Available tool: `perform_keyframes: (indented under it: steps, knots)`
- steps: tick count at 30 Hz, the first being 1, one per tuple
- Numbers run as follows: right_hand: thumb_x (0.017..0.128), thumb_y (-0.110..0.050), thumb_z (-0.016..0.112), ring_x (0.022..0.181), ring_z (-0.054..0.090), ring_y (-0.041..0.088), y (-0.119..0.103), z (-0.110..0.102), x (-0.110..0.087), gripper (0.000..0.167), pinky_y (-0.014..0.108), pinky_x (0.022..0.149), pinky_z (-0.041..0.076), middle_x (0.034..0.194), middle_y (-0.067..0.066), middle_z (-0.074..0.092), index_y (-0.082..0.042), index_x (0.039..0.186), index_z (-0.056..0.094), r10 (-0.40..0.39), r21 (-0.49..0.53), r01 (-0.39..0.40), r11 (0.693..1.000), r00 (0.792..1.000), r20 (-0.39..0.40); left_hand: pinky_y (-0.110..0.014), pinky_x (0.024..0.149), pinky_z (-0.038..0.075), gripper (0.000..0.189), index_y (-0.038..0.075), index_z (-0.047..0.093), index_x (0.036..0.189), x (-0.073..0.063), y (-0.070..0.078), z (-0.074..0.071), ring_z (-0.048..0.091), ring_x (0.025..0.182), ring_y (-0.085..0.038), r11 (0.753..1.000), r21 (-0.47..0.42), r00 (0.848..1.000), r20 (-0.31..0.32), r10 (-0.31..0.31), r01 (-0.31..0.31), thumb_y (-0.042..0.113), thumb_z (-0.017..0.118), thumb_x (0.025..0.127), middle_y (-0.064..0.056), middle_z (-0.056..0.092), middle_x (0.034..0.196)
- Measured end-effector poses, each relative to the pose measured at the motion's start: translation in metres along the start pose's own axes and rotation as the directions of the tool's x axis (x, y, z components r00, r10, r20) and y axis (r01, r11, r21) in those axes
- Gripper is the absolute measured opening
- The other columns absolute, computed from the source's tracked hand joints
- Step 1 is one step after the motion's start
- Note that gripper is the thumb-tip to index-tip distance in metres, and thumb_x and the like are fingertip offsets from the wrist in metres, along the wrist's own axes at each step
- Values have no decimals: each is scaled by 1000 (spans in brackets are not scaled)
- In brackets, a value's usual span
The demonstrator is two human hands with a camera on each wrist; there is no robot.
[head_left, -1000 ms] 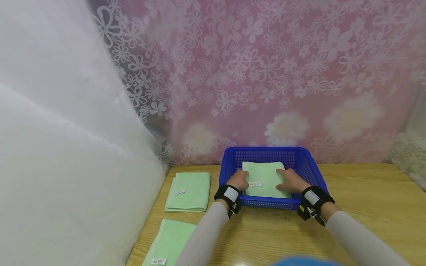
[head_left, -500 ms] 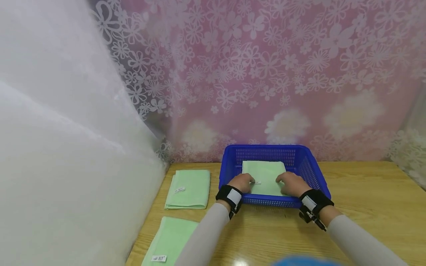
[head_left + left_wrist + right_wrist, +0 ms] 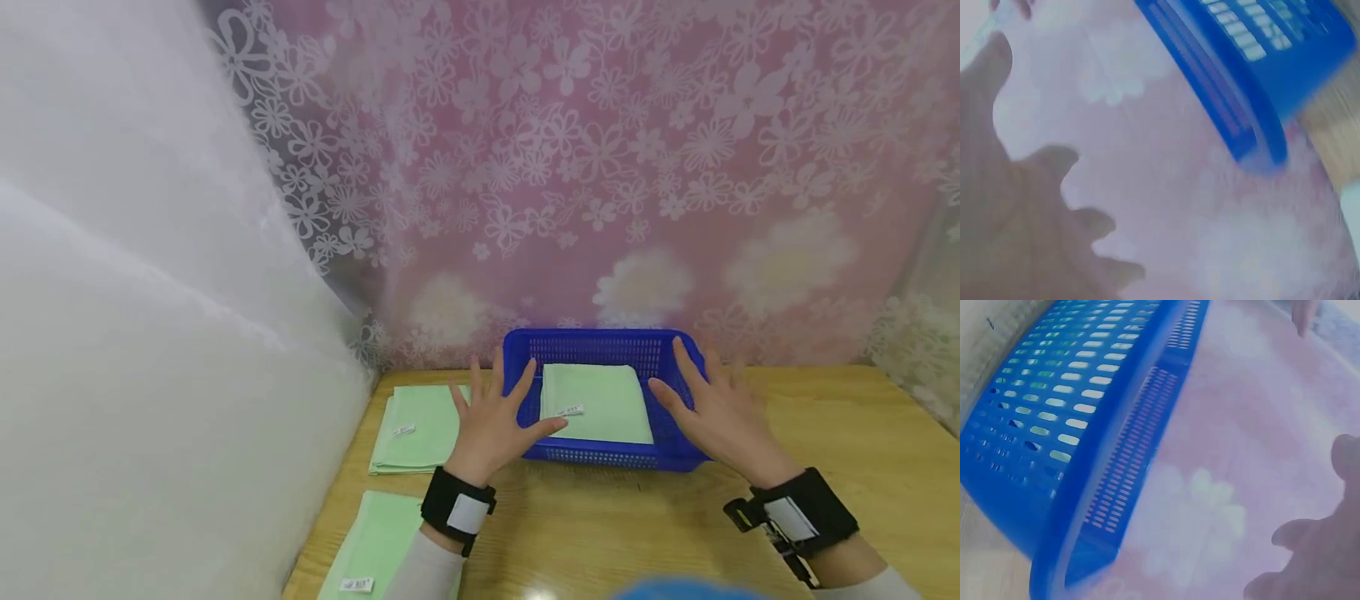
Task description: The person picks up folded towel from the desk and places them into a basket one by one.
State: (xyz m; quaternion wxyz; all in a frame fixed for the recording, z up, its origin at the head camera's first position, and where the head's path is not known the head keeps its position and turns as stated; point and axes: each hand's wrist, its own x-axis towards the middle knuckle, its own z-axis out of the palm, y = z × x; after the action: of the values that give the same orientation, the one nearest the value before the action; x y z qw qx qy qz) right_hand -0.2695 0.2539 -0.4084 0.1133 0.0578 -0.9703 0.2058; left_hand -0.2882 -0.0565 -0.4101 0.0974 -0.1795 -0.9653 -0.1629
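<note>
A folded light green towel with a small white label lies flat in a blue plastic basket. My left hand is lifted at the basket's left side, fingers spread and holding nothing; its thumb overlaps the towel's label edge in the head view. Over the right side of the basket, my right hand is raised with fingers spread, also holding nothing. In the left wrist view, the left fingers are splayed beside the blurred basket. The right wrist view has the basket's slotted side close up, with the right fingers apart from it.
Left of the basket lies another folded green towel, partly behind the left hand. A further green towel is at the front left, partly covered by the left forearm. A floral pink curtain hangs behind the wooden table.
Both hands have let go of the towel in the basket, risen out and moved apart toward the person, fingers now spread. The towel stays lying in the basket.
</note>
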Motion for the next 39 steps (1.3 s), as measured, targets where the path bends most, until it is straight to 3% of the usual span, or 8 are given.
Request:
perform_keyframes:
  steps: [6, 13, 18, 22, 27, 31, 34, 39]
  knots:
    - [96, -68, 44, 136, -25, 62, -21, -4, -12, 93, 88, 92, -8, 162, 29, -14, -21, 162, -1, -3, -33, 3, 999, 1000, 11, -77, 106, -11, 92, 44, 11, 158, -28, -19, -29, -18, 149, -42, 999, -24, 999, 25, -36, 37, 81, 50, 83, -3, -9, 168]
    - [91, -73, 49, 143, -16, 58, -92, 16, -20, 93, 84, 100, -4, 165, 25, -4, -25, 162, 12, -118, -22, 118, 993, 993, 2, -79, 104, -10, 94, 41, 14, 159, -62, -60, -65, -15, 149, -44, 984, -27, 985, 17, -174, 174, 80, 52, 83, -5, -12, 167]
    - [89, -76, 48, 148, -10, 51, -159, 47, -31, 91, 78, 107, -4, 167, 18, 4, -29, 161, 19, -249, 37, 248, 968, 968, 43, -82, 100, -12, 96, 39, 8, 160, -100, -103, -87, -17, 148, -46, 947, -48, 947, 71, -313, 316, 79, 52, 85, -8, -17, 166]
    - [90, -76, 45, 149, -10, 48, -210, 76, -43, 88, 76, 110, 0, 167, 14, 4, -33, 160, 18, -378, 125, 363, 923, 918, 122, -84, 98, -11, 99, 33, 8, 161, -132, -127, -98, -17, 147, -52, 904, -44, 899, 135, -416, 424, 78, 52, 86, -15, -18, 165]
    - [92, -72, 46, 150, 4, 49, -236, 111, -53, 82, 76, 110, 9, 166, 15, 14, -30, 160, 25, -435, 259, 373, 891, 865, 251, -88, 95, 1, 97, 25, 15, 162, -154, -151, -74, -7, 144, -60, 893, -50, 885, 172, -434, 447, 74, 55, 87, -27, -5, 164]
    - [92, -71, 48, 148, 17, 51, -229, 147, -61, 80, 76, 108, 14, 163, 18, 24, -27, 157, 35, -393, 237, 322, 916, 838, 379, -87, 94, 16, 88, 20, 27, 160, -167, -170, -32, 9, 142, -64, 898, -89, 889, 214, -406, 431, 60, 63, 90, -37, 12, 159]
    - [92, -67, 53, 144, 25, 52, -221, 173, -70, 74, 76, 107, 17, 160, 21, 29, -24, 152, 45, -350, 179, 300, 937, 817, 459, -82, 97, 24, 78, 16, 34, 157, -176, -181, -8, 22, 137, -65, 885, -117, 873, 267, -408, 450, 45, 68, 92, -44, 25, 150]
    - [90, -58, 65, 136, 39, 52, -221, 202, -79, 67, 76, 104, 24, 154, 22, 39, -20, 144, 55, -338, 144, 306, 941, 820, 463, -72, 95, 37, 60, 11, 51, 147, -188, -194, 9, 43, 123, -63, 900, -97, 886, 252, -390, 424, 20, 72, 91, -42, 48, 134]
